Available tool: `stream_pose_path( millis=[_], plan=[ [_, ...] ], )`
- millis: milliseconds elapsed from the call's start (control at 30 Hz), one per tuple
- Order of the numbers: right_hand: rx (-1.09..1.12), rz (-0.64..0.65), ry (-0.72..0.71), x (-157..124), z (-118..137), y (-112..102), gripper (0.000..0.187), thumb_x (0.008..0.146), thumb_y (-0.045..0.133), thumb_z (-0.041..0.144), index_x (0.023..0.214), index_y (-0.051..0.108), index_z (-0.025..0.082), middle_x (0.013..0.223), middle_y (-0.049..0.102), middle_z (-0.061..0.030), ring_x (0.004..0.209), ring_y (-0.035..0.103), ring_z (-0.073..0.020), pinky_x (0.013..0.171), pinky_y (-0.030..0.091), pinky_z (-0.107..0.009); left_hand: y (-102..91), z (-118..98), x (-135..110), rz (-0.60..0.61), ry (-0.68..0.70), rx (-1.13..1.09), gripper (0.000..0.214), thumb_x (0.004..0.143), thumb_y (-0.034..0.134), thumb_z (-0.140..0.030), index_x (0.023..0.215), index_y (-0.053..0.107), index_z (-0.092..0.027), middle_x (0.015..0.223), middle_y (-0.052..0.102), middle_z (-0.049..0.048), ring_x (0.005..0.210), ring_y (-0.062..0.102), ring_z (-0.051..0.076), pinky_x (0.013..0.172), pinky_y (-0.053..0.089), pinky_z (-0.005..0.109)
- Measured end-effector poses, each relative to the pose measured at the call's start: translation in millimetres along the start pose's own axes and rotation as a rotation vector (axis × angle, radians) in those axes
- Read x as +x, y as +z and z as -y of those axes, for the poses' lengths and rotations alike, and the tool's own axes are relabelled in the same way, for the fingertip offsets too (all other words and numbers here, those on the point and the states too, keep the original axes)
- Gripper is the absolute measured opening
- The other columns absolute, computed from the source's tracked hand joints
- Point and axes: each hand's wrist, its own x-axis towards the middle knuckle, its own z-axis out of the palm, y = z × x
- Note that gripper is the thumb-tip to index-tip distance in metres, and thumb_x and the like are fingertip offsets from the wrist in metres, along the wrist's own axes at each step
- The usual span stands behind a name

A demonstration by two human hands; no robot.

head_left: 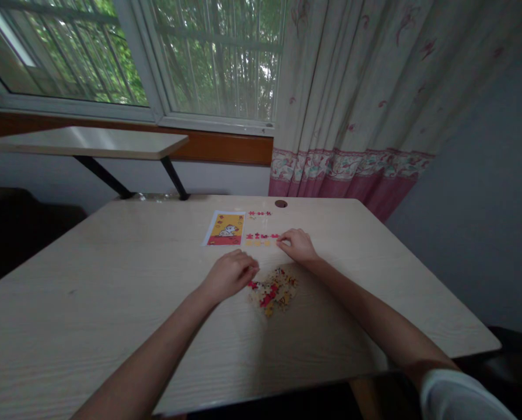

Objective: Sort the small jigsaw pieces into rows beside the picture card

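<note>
A loose pile of jigsaw puzzle pieces [273, 293], red, yellow and pale, lies on the table in front of me. My left hand [232, 274] rests at the pile's upper left edge with its fingers curled closed; whatever they may hold is hidden. Farther off, my right hand [298, 245] pinches a small puzzle piece at the right end of a row of red pieces [257, 236]. Just below that row runs a line of yellow pieces [257, 243]. Left of both rows lies a printed picture sheet [225, 228] with a white cartoon animal on yellow and red.
Another short row of red pieces [260, 213] lies near the back of the wooden table [156, 280], by a round cable hole [281, 203]. A raised shelf [90, 142] on black legs stands at back left. Behind are a window and a curtain [352, 116].
</note>
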Motion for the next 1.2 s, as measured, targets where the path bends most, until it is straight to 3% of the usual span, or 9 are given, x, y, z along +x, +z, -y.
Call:
stream_pose_path(
  millis=[533, 700, 967, 1200],
  plan=[
    [0.019, 0.002, 0.002, 4, 2, 3, 0.017, 0.079, 0.056, 0.034, 0.085, 0.068, 0.024, 0.092, 0.066, -0.0015, 0.087, 0.054, -0.0186, 0.078, 0.036, -0.031, 0.7, 1, -1, 0.028, 0.005, 0.019, 0.018, 0.085, 0.044, -0.024, 0.08, 0.061, -0.018, 0.072, 0.061, 0.0038, 0.071, 0.051, 0.017, 0.065, 0.04, 0.028],
    [0.051, -0.056, -0.03, 2, -1, -4, 0.019, 0.081, 0.054, 0.035, 0.085, 0.068, 0.022, 0.093, 0.065, -0.0033, 0.088, 0.053, -0.0177, 0.082, 0.034, -0.031, 1.4, 3, -1, 0.037, 0.0, -0.025, 0.018, 0.086, 0.045, -0.023, 0.088, 0.062, -0.019, 0.078, 0.061, 0.0046, 0.076, 0.052, 0.018, 0.068, 0.041, 0.029],
    [0.133, -0.047, -0.254, -29, -1, -15, 0.013, 0.08, 0.056, 0.027, 0.077, 0.066, 0.021, 0.081, 0.066, -0.0021, 0.079, 0.054, -0.0152, 0.078, 0.035, -0.03, 3.6, 4, 0, 0.157, 0.041, -0.117, 0.021, 0.086, 0.048, -0.027, 0.1, 0.062, -0.02, 0.084, 0.055, 0.0056, 0.082, 0.051, 0.018, 0.074, 0.042, 0.03],
    [0.214, -0.143, -0.363, -50, 1, -10, 0.015, 0.082, 0.054, 0.031, 0.078, 0.064, 0.021, 0.077, 0.065, -0.0027, 0.078, 0.053, -0.0152, 0.074, 0.037, -0.029, 4.6, 4, 1, 0.132, 0.028, -0.197, 0.013, 0.085, 0.049, -0.023, 0.088, 0.061, -0.019, 0.084, 0.055, 0.0049, 0.085, 0.05, 0.018, 0.076, 0.041, 0.031]
  ],
)
